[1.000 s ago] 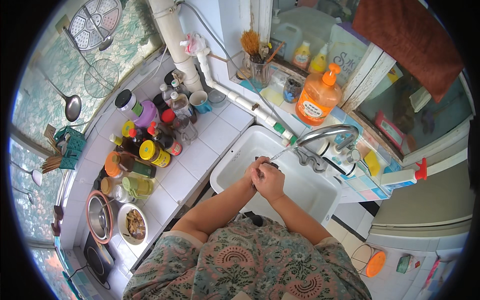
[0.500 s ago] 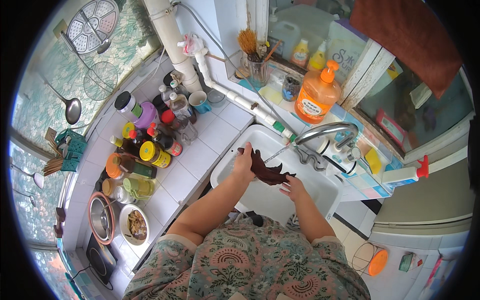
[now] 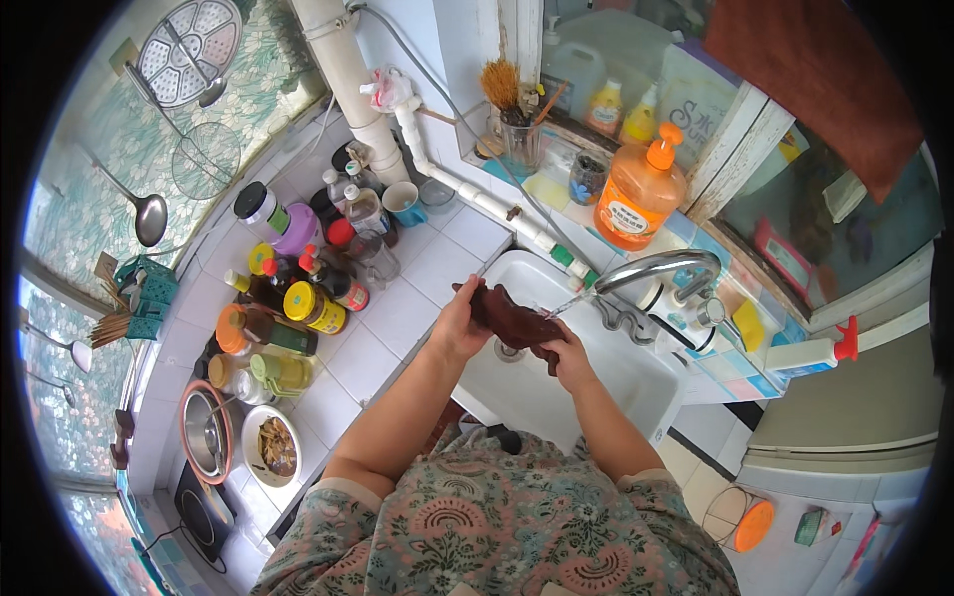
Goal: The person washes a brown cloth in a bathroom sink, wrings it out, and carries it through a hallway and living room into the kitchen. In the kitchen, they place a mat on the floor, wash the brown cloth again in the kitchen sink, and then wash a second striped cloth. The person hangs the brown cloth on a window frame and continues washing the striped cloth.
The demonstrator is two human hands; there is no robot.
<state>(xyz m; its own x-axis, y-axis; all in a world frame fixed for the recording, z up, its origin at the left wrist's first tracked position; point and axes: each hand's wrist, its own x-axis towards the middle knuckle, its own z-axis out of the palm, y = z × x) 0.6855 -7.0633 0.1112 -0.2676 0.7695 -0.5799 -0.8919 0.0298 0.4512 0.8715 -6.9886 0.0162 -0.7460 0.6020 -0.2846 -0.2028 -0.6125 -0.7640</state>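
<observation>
"When looking over the sink (image 3: 636, 392), to notice what?"

"Dark brown cloth-like piece (image 3: 517, 320), pinched at either end by left hand (image 3: 464, 320) and right hand (image 3: 571, 360). Seemingly mid-rinse near running tap (image 3: 661, 263); not yet put down."

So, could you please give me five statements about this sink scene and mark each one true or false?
1. The left hand and right hand both hold the dark brown cloth-like piece. True.
2. The curved metal faucet reaches over the sink. True.
3. The large orange pump bottle stands in the sink. False: the large orange pump bottle stands on the ledge behind the sink.
4. The white bowl on the tiled counter is empty. False: the white bowl contains food.
5. The large metal ladle hangs on the picture's left side. True.
</observation>
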